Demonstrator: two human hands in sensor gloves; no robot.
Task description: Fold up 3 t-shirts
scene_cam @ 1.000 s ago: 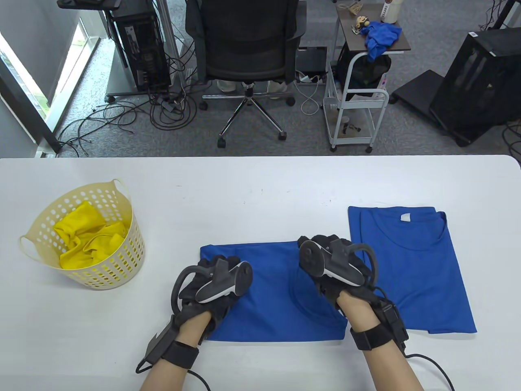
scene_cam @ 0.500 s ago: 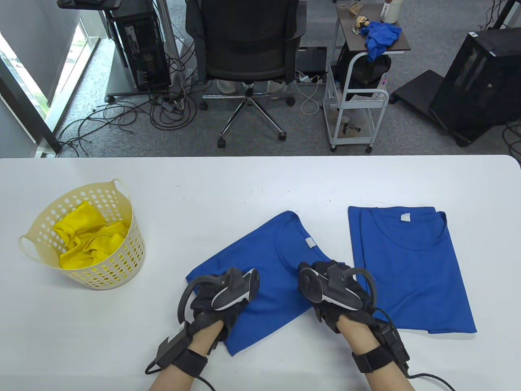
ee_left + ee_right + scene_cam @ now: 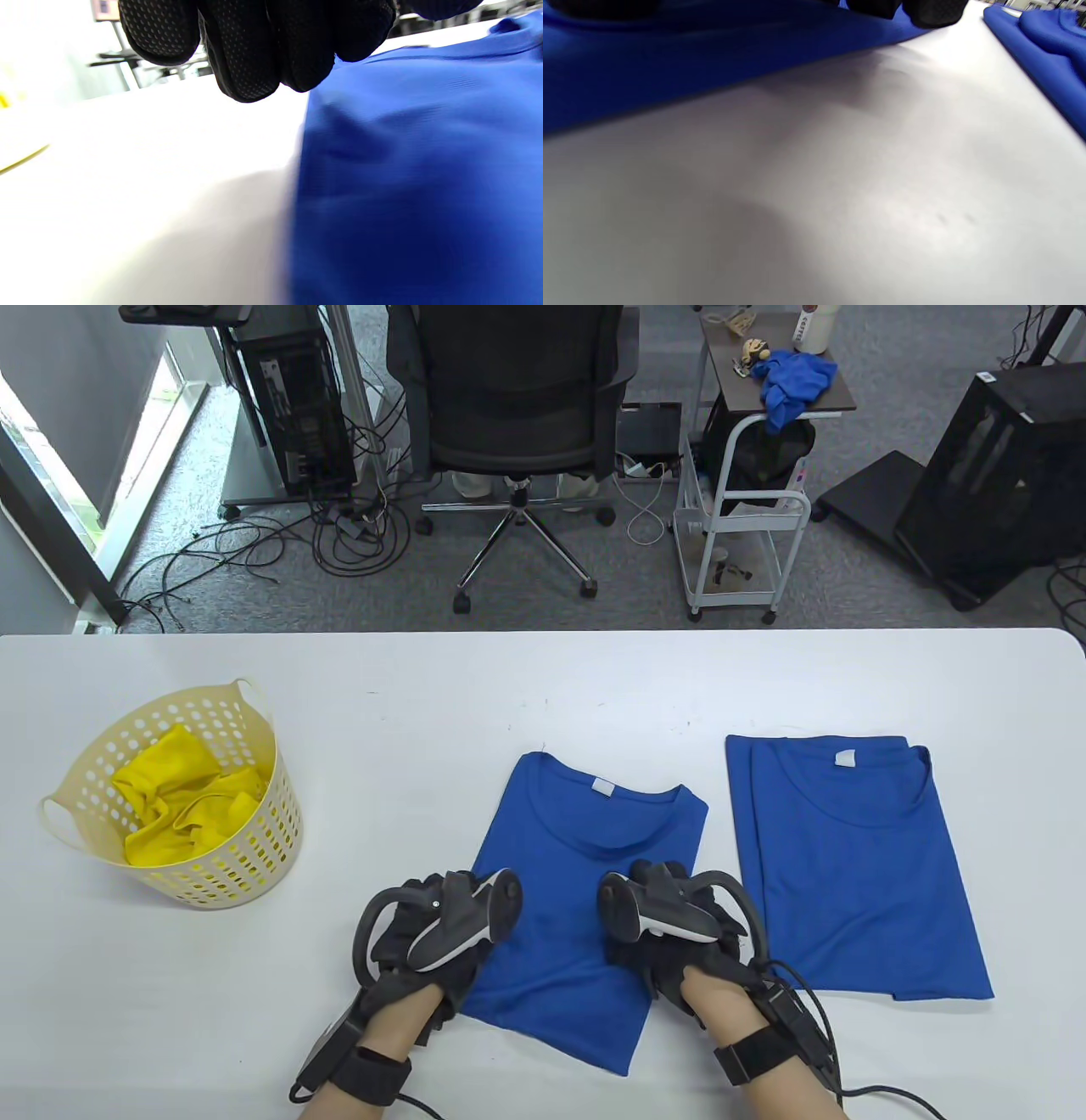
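Near edge of the bench (image 3: 543, 678): second blue t-shirt (image 3: 585, 848) lies folded, slightly askew, beside the first folded shirt (image 3: 857, 882). Left hand (image 3: 433, 933) and right hand (image 3: 670, 933) rest on its sides; whether either grip is closed, cannot tell. Likely next: square it, then fetch the yellow shirt (image 3: 182, 806) from the basket (image 3: 254, 848).

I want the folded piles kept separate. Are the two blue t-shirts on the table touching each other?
Apart. In the table view a strip of bare white table runs between the middle blue t-shirt and the right blue t-shirt along their whole facing edges.
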